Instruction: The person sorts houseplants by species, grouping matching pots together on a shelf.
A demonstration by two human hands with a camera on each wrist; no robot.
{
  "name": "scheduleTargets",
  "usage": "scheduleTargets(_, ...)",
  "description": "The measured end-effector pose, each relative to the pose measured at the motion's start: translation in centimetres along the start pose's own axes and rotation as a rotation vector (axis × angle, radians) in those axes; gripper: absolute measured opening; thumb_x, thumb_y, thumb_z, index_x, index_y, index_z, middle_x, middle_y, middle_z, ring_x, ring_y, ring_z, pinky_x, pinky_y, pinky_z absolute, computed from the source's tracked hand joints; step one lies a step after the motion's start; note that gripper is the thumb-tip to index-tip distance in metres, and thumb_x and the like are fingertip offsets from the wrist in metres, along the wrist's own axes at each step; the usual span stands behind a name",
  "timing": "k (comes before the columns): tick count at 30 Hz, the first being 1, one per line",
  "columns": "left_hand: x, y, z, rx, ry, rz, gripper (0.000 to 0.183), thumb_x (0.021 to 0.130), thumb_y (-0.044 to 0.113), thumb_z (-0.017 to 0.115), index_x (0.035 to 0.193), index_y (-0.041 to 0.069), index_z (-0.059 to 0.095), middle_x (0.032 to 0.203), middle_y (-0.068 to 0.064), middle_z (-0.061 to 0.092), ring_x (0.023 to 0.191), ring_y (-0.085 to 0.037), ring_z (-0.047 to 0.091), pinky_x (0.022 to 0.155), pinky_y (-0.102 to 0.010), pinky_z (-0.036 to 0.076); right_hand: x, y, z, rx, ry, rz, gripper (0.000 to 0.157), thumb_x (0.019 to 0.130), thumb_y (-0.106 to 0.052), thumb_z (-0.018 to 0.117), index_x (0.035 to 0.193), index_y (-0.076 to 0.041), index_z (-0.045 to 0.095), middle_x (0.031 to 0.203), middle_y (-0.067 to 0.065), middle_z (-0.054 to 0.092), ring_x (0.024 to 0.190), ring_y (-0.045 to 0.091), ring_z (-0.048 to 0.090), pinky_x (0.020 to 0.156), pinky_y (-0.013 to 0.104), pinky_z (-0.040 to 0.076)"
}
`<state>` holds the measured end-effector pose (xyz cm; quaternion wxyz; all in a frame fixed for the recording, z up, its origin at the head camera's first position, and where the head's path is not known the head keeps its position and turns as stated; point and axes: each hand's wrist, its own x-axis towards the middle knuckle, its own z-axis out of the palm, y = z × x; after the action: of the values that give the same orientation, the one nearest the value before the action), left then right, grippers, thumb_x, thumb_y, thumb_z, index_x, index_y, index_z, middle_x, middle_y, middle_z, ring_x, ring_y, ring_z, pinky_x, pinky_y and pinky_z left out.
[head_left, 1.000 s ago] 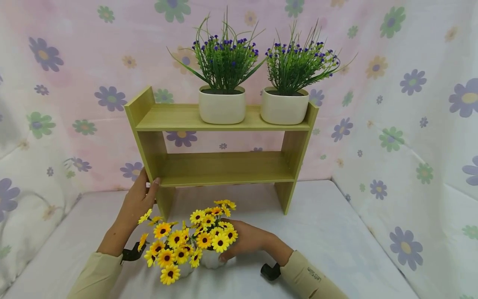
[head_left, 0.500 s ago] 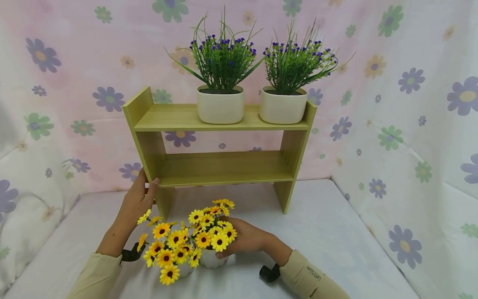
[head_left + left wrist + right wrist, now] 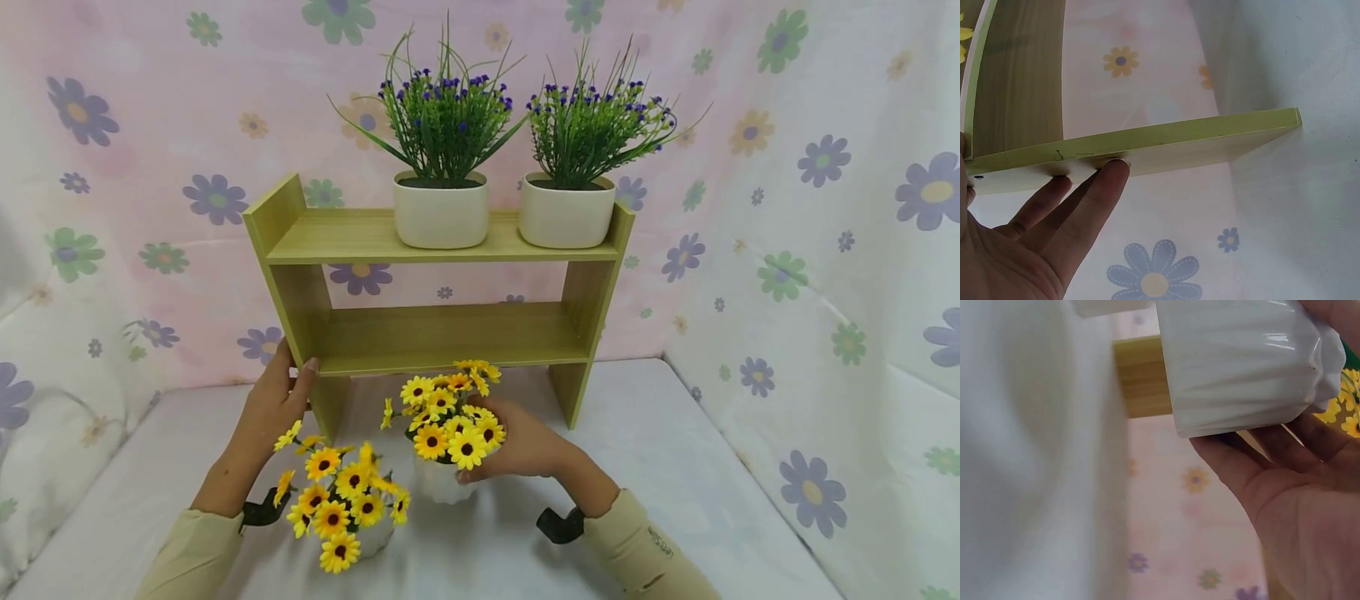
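My right hand grips a white fluted flowerpot with yellow daisy-like flowers. In the right wrist view, the pot's base is clear of the white tabletop, with fingers along one side. A second white pot of the same yellow flowers stands to its left on the table. At the left end of a two-tier wooden shelf, my left hand holds the side panel. Its thumb lies at the front edge, and its fingers touch the panel's outer face.
On the upper tier stand two cream pots, one in the middle and one at the right end, both with purple-flowered grass. A white cloth covers the table. Flower-printed curtains hang behind and at both sides.
The right hand has raised its pot of yellow flowers and carried it right and toward the shelf, away from the other yellow-flowered pot. The left hand has kept its place on the shelf.
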<state>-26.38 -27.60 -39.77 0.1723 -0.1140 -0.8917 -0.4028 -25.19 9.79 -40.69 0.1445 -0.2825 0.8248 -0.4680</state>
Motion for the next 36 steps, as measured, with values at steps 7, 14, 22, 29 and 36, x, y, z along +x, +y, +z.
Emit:
scheduleTargets(7, 0.0, 0.0, 0.0, 0.013, 0.003, 0.007, 0.069, 0.108, 0.037, 0.04, 0.161, 0.029, -0.003, 0.155, -0.027, 0.03, 0.114, -0.058, 0.056, 0.063, -0.053, 0.061, -1.4, -1.8, -3.0, 0.01, 0.142, -0.076, 0.089, 0.066, -0.041, 0.092, 0.143, -0.026, 0.051, 0.143, -0.006, 0.051, 0.131, 0.019, 0.049, 0.105, 0.05, 0.047)
scheduleTargets(14, 0.0, 0.0, 0.0, 0.006, 0.01, 0.024, 0.069, 0.108, 0.035, 0.041, 0.162, 0.028, -0.002, 0.155, -0.028, 0.03, 0.115, -0.059, 0.054, 0.061, -0.052, 0.061, -2.1, -2.9, -5.6, 0.118, 0.355, -0.19, 0.064, 0.075, -0.029, 0.089, 0.132, -0.025, 0.061, 0.126, -0.005, 0.066, 0.116, 0.017, 0.063, 0.099, 0.037, 0.053)
scheduleTargets(22, 0.0, -0.1, 0.1, 0.006, 0.014, 0.019, 0.069, 0.107, 0.036, 0.041, 0.162, 0.028, -0.001, 0.157, -0.025, 0.027, 0.117, -0.06, 0.052, 0.061, -0.053, 0.06, -1.5, -3.0, -6.4, 0.077, 0.667, -0.142, 0.063, 0.077, -0.041, 0.086, 0.13, -0.019, 0.062, 0.122, -0.003, 0.067, 0.11, 0.018, 0.066, 0.093, 0.039, 0.056)
scheduleTargets(29, 0.0, -0.1, 0.1, 0.011, 0.014, 0.009, 0.069, 0.107, 0.037, 0.041, 0.162, 0.029, -0.002, 0.158, -0.026, 0.027, 0.118, -0.06, 0.052, 0.062, -0.054, 0.06, -0.6, -2.4, -6.4, -0.035, 0.829, -0.14, 0.064, 0.08, -0.048, 0.082, 0.131, -0.016, 0.062, 0.121, -0.003, 0.068, 0.103, 0.017, 0.066, 0.089, 0.04, 0.058)
scheduleTargets(36, 0.0, -0.1, 0.2, 0.018, 0.021, 0.021, 0.069, 0.107, 0.036, 0.042, 0.161, 0.029, -0.002, 0.157, -0.026, 0.028, 0.117, -0.059, 0.053, 0.061, -0.052, 0.06, 0.1, -1.7, -6.4, -0.095, 0.955, -0.194, 0.065, 0.081, -0.052, 0.079, 0.133, -0.016, 0.063, 0.122, -0.004, 0.069, 0.104, 0.015, 0.067, 0.091, 0.04, 0.058)
